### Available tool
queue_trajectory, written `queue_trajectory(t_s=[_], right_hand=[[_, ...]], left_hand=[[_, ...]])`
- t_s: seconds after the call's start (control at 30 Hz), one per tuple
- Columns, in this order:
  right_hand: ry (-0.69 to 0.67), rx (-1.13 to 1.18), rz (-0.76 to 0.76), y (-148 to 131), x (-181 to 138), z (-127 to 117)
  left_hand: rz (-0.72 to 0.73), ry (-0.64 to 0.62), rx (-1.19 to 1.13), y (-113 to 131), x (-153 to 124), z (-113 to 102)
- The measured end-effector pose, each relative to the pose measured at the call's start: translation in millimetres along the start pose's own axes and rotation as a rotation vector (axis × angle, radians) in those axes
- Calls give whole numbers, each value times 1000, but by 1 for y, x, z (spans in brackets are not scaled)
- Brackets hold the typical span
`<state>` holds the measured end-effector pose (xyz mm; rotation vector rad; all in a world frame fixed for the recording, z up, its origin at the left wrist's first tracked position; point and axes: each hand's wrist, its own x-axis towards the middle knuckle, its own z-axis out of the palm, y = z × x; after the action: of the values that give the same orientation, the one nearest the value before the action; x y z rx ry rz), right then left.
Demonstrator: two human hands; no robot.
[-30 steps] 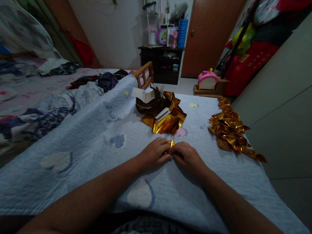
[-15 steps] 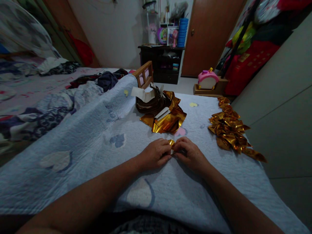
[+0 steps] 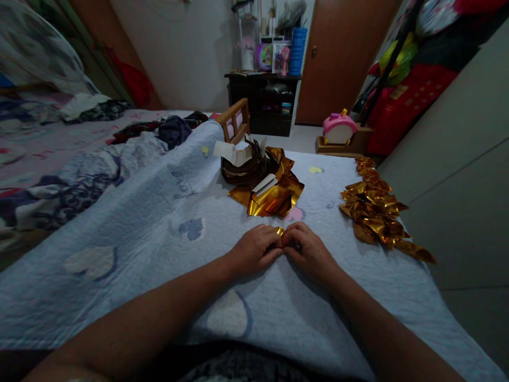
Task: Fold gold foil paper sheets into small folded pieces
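Observation:
My left hand [image 3: 256, 248] and my right hand [image 3: 305, 245] meet low over the quilt, fingers pinched together. Between them is a small piece of gold foil paper [image 3: 280, 232]; most of it is hidden by the fingers. Just beyond the hands lie loose gold foil sheets [image 3: 276, 197], shiny side showing, against a dark curled stack of paper [image 3: 242, 171] with pale edges sticking up. To the right, folded gold foil pieces [image 3: 376, 212] lie heaped in a row along the quilt's edge.
A light blue quilt [image 3: 159, 233] with heart patterns covers the bed. Behind it are a wooden bed rail [image 3: 234, 122], a dark cabinet [image 3: 260, 106] and a pink toy [image 3: 339, 129]. Crumpled bedding [image 3: 99, 164] lies at left; a pale cabinet wall [image 3: 469, 212] stands at right.
My fingers have drawn slightly closer together on the gold foil paper, and the pale bit seen between them is now covered. The foil sheets and heap have not moved.

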<state>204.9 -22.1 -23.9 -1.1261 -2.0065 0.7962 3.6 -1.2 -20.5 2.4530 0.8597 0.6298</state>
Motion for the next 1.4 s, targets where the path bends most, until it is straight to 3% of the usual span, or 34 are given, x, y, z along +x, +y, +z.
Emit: queue_trajectory(t_s=[0.6,1.4], right_hand=[[-28,-92,32,6,-3,-10],[-12,-172,0,1,-1,3]], left_hand=[[3,-8,68,0,1,1],[-52,21,-13,-1,1,3]])
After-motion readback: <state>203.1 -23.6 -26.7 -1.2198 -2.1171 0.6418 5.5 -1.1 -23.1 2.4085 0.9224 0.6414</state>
